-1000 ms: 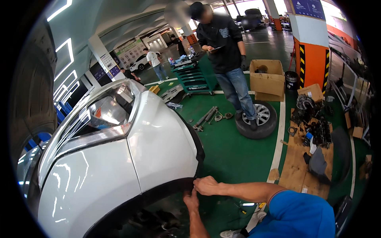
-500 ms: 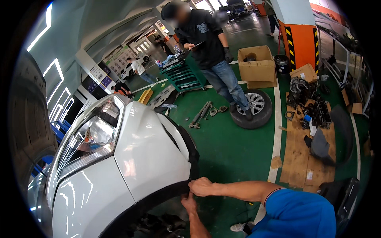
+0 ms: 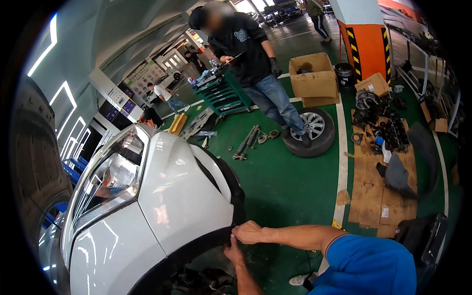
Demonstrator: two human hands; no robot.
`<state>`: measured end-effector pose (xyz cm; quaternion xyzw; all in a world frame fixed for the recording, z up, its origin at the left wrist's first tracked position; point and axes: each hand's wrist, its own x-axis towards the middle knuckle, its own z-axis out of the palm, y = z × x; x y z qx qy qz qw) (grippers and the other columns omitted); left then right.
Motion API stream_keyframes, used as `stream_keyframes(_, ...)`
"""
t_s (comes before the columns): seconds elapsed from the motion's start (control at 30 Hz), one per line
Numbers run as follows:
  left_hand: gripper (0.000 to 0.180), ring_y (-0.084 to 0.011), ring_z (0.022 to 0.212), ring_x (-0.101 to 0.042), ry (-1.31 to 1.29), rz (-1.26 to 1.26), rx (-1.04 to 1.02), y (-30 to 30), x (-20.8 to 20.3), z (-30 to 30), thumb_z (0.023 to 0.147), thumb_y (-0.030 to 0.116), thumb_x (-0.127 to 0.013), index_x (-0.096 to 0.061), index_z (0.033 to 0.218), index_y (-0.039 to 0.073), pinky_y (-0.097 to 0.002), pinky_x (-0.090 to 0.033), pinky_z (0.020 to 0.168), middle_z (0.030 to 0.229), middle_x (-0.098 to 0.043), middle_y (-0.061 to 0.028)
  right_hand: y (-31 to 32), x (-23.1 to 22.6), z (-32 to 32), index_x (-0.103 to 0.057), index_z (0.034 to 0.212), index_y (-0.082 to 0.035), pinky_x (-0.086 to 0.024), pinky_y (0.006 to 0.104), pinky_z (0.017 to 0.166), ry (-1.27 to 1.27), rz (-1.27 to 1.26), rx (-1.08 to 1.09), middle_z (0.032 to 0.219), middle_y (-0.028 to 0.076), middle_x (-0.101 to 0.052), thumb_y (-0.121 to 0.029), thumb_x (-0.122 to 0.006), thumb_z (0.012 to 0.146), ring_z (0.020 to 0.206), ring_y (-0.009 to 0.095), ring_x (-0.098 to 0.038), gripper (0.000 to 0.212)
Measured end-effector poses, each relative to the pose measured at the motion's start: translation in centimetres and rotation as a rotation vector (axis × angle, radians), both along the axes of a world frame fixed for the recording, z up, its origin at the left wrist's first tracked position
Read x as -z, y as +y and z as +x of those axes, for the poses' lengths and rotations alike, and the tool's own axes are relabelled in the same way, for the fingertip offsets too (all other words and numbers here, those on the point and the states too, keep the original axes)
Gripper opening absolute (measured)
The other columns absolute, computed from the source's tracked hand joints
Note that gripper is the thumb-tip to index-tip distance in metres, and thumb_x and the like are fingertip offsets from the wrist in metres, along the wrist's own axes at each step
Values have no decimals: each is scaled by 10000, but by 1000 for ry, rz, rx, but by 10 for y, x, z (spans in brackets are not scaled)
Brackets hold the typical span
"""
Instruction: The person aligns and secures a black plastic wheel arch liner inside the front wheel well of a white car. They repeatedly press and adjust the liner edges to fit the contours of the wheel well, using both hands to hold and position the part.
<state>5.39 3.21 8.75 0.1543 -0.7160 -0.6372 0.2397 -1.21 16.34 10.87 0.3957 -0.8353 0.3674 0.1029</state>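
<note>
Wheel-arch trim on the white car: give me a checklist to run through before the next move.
1. Right hand at the black wheel-arch trim: ok.
2. Left hand close below the right hand: ok.
3. Anything pinched between the two hands: cannot tell, too small and partly hidden.
4. Co-worker in black clear of the hands: ok, standing at the loose wheel.
5. Metal shafts picked up: not ok, lying on the green floor.

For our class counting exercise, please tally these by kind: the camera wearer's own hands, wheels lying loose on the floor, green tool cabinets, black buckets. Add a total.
Wearer's left hand and right hand: 2
Loose wheel: 1
Green tool cabinet: 1
Black bucket: 1
Total: 5
</note>
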Motion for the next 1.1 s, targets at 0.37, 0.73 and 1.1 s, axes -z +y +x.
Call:
stream_keyframes(0.37, 345, -179, 847, -611, 25, -62, -52, 10, -4, -3, 947, 203, -704, -676, 1048, -125, -354, -505, 776, 982, -707, -121, 6, -2, -6, -621, 915, 4, -537, 544, 689, -118, 31, -31, 904, 189, -693, -213, -516, 928, 816, 396, -691, 242)
stream_keyframes(0.73, 366, -192, 823, -611, -37, -245, -141, 16, -10, 1, 913, 217, -745, -675, 1009, -128, -346, -501, 787, 957, -711, -125, 131, 173, 38, -707, 1067, -105, -555, 522, 822, -790, 487, 106, 1060, 169, -712, -291, -539, 878, 1013, 379, -681, 313)
stream_keyframes(1.1, 361, -187, 841, -622, -67, -255, -176, -1, -11, 16, 901, 217, -757, -690, 1023, -116, -346, -506, 806, 977, -717, -120, 358, 372, 230, -737, 977, -31, -564, 452, 835, -1396, 497, 887, 1014, 197, -728, -270, -645, 858, 976, 352, -707, 283)
